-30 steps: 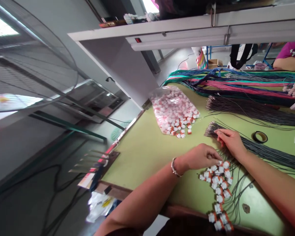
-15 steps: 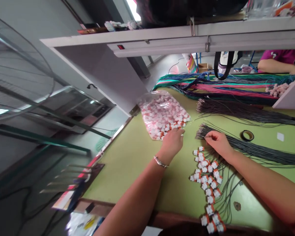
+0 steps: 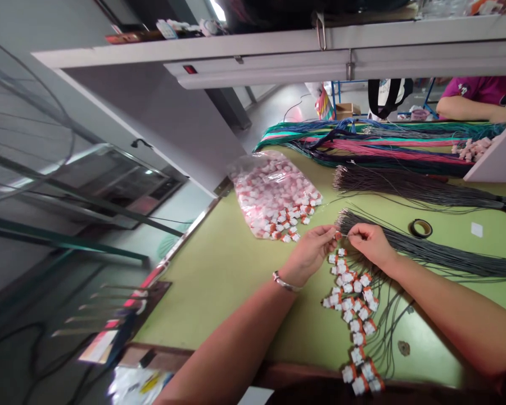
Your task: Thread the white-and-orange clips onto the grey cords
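Between the fingertips of my left hand (image 3: 314,252) is a small orange-and-white connector (image 3: 338,234), mostly covered by the fingers. My right hand (image 3: 371,243) pinches the end of a thin dark wire (image 3: 349,235) close against that connector; whether the tip sits inside it I cannot tell. Just beyond the right hand lies a bundle of dark grey wires (image 3: 438,253) with bare metal tips. Below both hands are several connectors on wires (image 3: 354,306), spread over the green table. A clear plastic bag of connectors (image 3: 274,191) lies open beyond my left hand, some pieces spilling from its mouth.
A roll of black tape (image 3: 420,228) and a small white card (image 3: 477,229) lie to the right. Farther back are another dark wire bundle (image 3: 405,184) and coloured wires (image 3: 362,143). A shelf (image 3: 278,59) crosses overhead. Across the table sits a person in a purple shirt (image 3: 468,93).
My left hand has moved right from the bag's mouth to my right hand, bringing a connector with it. The right hand stays near the wire tips. The whole view has shifted slightly.
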A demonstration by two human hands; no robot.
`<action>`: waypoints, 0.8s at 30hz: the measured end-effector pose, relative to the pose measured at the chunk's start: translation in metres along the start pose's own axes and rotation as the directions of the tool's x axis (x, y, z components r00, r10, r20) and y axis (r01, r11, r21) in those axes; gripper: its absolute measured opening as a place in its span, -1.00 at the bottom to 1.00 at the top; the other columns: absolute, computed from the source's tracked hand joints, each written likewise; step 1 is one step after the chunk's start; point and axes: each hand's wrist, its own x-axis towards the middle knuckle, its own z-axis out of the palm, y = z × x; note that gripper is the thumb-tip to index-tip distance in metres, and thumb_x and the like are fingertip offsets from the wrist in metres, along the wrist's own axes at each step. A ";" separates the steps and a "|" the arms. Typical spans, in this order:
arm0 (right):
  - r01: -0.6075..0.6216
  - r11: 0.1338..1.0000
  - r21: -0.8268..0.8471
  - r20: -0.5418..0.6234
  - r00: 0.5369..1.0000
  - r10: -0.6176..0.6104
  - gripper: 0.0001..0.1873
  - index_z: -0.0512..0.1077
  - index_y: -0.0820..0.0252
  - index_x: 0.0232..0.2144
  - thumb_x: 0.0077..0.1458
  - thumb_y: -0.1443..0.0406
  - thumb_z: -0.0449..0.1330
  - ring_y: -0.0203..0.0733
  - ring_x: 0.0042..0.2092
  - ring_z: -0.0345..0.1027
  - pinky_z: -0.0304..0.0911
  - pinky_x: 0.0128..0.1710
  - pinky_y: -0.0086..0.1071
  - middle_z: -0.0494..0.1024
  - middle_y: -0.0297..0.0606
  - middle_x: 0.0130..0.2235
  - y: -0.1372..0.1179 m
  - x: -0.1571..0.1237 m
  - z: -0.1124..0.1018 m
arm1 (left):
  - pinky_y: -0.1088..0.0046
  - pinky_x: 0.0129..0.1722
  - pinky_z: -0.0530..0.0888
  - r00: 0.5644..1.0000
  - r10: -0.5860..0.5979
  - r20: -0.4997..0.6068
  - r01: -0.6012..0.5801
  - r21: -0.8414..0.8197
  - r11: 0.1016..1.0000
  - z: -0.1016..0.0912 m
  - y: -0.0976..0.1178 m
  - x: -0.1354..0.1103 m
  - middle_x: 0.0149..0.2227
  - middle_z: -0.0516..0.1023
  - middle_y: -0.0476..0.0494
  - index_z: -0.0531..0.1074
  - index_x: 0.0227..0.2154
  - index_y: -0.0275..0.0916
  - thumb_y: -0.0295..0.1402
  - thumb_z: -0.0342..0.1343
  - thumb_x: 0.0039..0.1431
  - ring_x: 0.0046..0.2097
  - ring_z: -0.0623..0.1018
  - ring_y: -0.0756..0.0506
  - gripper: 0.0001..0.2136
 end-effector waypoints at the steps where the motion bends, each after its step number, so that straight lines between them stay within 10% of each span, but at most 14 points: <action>1: 0.003 1.000 -0.006 0.004 1.000 -0.003 -0.88 0.37 0.20 -0.61 -0.21 0.27 0.08 -0.39 -0.57 -0.03 -0.07 -0.58 -0.46 0.20 -0.46 -0.66 0.000 0.000 0.000 | 0.62 -0.49 0.35 1.000 -0.013 0.012 0.013 -0.029 0.999 0.001 -0.002 0.001 -0.49 0.51 -0.06 0.52 -0.40 -0.37 -0.39 0.34 -0.15 -0.53 0.40 0.12 -0.78; 24: 0.149 0.907 -0.393 0.031 0.988 -0.149 -0.88 0.33 0.17 -0.60 -0.07 0.31 0.08 -0.34 -0.55 0.16 0.04 -0.50 -0.44 0.38 -0.36 -0.61 0.005 -0.003 0.003 | 0.58 -0.64 0.26 0.988 0.157 -0.005 -0.147 0.314 0.938 0.008 -0.015 0.006 -0.69 0.42 0.03 0.39 -0.55 -0.32 -0.18 0.33 -0.19 -0.67 0.34 0.09 -0.68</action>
